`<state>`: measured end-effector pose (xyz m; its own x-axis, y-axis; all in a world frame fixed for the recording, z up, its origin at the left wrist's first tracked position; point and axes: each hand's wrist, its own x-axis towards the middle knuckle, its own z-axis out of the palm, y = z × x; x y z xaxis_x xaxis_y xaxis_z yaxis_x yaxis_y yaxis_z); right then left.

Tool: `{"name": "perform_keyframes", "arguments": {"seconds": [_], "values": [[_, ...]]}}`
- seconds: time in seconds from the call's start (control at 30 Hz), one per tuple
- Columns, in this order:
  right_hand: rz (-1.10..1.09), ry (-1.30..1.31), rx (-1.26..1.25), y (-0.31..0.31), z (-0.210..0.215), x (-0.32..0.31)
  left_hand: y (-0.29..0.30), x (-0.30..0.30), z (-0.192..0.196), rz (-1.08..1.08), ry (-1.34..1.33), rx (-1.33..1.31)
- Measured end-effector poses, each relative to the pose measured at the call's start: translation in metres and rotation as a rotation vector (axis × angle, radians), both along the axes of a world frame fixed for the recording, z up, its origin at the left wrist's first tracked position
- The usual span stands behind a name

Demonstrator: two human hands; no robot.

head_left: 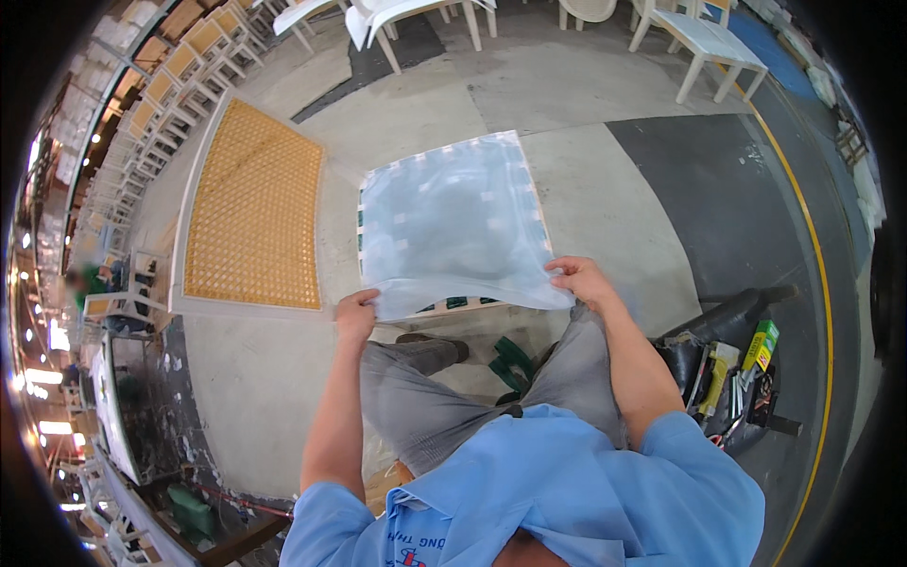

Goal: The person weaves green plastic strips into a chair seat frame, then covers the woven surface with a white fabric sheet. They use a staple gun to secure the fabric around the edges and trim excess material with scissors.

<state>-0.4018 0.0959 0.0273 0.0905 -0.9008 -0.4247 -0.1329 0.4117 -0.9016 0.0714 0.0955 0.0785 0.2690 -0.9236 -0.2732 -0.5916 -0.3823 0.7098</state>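
Note:
A thin, pale bluish-white sheet [453, 213] lies over a square seat frame in front of me. Dark green webbing [457, 302] shows below the sheet along the frame's near and left edges. My left hand [356, 314] is closed on the sheet's near left corner, and my right hand [576, 280] pinches its near right corner. Between both hands the near edge hangs slightly raised and folded. Beside the seat, on the left, stands a white-framed chair back with a woven cane panel [253, 203].
Rows of chairs [179, 80] line the far left. White chairs [710, 47] stand at the far side. At my right, a dark stool [732, 321] carries hand tools and a green-and-yellow box [761, 346]. A person [92, 280] works at the far left edge.

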Motion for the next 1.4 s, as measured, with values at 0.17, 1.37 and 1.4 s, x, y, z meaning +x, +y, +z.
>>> {"name": "perform_keyframes", "arguments": {"seconds": [0.17, 1.37, 1.4], "values": [[-0.092, -0.027, -0.048, -0.002, -0.007, -0.008, -0.001, -0.015, 0.014, -0.083, -0.341, -0.177], [-0.339, -0.188, 0.116, 0.015, -0.005, 0.032, 0.003, -0.058, -0.031, 0.779, 0.512, -0.389], [-0.377, -0.236, 0.160, 0.016, -0.006, 0.033, 0.006, -0.058, -0.037, 0.766, 0.481, -0.389]]}}
